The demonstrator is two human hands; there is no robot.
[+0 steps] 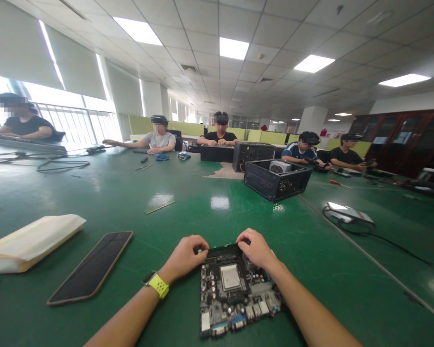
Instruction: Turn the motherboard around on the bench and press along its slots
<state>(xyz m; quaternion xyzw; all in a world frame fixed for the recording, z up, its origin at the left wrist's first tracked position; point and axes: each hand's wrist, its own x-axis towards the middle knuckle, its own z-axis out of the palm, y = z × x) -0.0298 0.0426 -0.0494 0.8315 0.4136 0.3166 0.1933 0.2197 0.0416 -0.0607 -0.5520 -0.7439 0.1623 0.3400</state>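
A motherboard [251, 289] lies on the green table in front of me, its port edge toward me and a square silver processor [230, 278] near its middle. At its far left corner is my left hand [188, 255], thumb and fingers closed on the edge. My right hand [253, 246] is closed at the far edge, right of centre, over a long dark slot [222, 250]. The fingertips partly hide what they touch. A yellow-green watch band [159, 285] is on my left wrist.
On the left lie a phone [92, 267] and a paper packet [36, 241]. An open black computer case [275, 180] stands beyond the board, a cabled white device [350, 214] to the right. Several people sit around the table [112, 193]; a screwdriver [340, 183] lies far right.
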